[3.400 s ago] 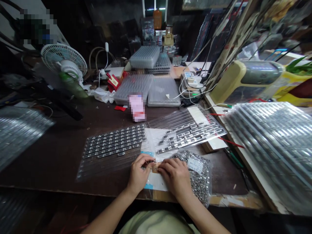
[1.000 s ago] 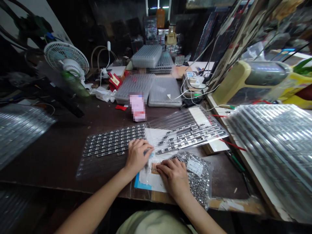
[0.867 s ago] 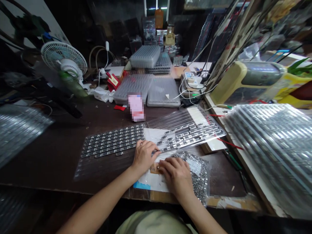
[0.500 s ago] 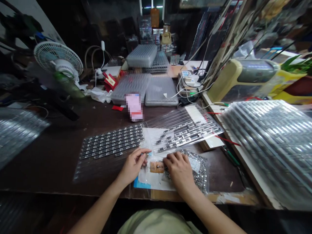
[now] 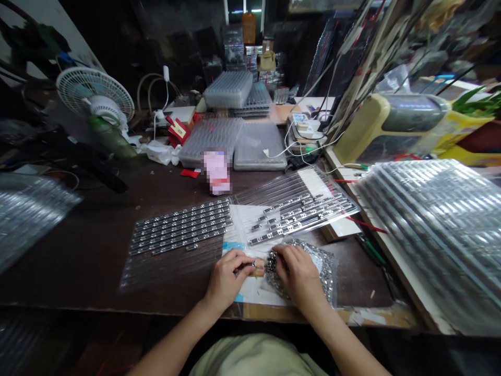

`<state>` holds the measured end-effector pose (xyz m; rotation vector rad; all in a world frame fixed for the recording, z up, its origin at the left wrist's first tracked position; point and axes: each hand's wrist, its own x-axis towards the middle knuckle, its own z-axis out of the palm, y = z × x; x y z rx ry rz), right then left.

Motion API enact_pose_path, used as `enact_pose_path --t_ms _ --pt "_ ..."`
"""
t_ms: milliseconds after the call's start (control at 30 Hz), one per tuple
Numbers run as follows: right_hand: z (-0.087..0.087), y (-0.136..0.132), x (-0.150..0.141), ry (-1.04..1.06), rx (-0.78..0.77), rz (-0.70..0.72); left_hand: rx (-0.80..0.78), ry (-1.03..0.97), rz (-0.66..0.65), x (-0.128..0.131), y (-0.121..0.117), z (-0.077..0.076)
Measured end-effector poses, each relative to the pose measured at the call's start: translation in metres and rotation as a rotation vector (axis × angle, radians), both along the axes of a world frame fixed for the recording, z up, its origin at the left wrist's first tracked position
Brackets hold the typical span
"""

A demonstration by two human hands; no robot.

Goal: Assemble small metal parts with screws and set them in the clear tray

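Note:
My left hand (image 5: 229, 277) pinches a small dark metal part at the left side of a small brown block (image 5: 258, 268), its fingertips covering part of the block. My right hand (image 5: 299, 270) lies over a clear bag of small shiny metal parts (image 5: 323, 284), with fingers curled and tips at the pile's left edge; what they grip is hidden. Beyond my left hand lies a clear ribbed tray (image 5: 180, 227) with rows of small black-and-silver parts. Another ribbed tray (image 5: 301, 214), holding scattered similar parts, rests beyond my right hand. White paper (image 5: 258, 292) lies under the block.
At right, a large stack of clear ribbed trays (image 5: 434, 230) stands by a wooden edge. Green-handled pliers (image 5: 371, 249) lie beside it. More trays (image 5: 260, 149), a pink paper (image 5: 217, 172) and a fan (image 5: 96, 96) are at the back.
My left hand has moved right and nearer to me, from beside the tray to the brown block. My right hand has shifted slightly right, fingers still at the metal parts.

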<state>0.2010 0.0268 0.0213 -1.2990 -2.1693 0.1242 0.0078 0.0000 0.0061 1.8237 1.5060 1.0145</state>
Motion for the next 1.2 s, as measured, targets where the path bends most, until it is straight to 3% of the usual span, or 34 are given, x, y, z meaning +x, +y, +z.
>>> enact_pose_path --t_ms 133,467,600,767,1000,1200 --pt "-0.004 -0.005 0.006 0.147 -0.054 0.04 0.038 0.063 -0.025 0.0 -0.002 -0.003" --pt "-0.008 -0.007 0.005 0.103 -0.086 0.03 0.072 0.174 -0.038 0.004 -0.003 0.001" --pt "-0.005 -0.011 -0.006 0.082 -0.11 -0.006 0.059 0.075 -0.01 0.003 -0.002 0.002" --pt "-0.006 -0.014 -0.029 0.019 -0.085 0.02 0.068 -0.089 0.147 -0.003 0.001 0.0" --pt "-0.01 -0.016 -0.037 -0.018 -0.076 -0.002 0.06 -0.103 0.109 -0.004 0.003 -0.002" --pt "-0.005 -0.014 -0.022 -0.072 -0.065 -0.056 0.049 -0.096 0.104 -0.004 0.002 -0.004"
